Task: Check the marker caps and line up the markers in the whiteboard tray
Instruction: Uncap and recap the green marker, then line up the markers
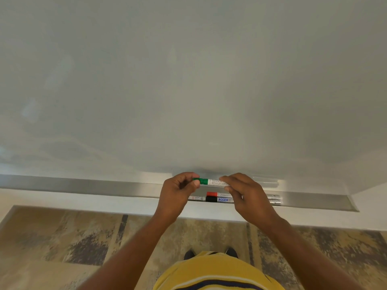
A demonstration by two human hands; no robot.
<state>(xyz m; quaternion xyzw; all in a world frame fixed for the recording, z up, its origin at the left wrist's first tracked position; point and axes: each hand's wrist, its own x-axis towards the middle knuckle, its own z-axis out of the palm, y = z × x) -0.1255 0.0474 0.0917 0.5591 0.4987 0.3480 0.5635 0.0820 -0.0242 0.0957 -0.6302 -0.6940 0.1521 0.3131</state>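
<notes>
I hold a green marker [211, 181] level above the metal whiteboard tray [104, 186]. My left hand [177, 195] pinches its green cap between thumb and fingers. My right hand [245, 193] grips the white barrel at the other end. Below, in the tray, a red-capped marker [217, 194] lies behind a black-capped marker [218, 199]. Another white marker barrel [195, 198] shows to their left, its cap hidden by my left hand. Marker ends [274, 199] stick out to the right of my right hand.
The whiteboard [188, 80] fills the upper view, its surface blank. The tray runs from the left edge to its right end [354, 206]. Below are patterned floor [62, 243], my shoes and a yellow striped shirt [217, 273].
</notes>
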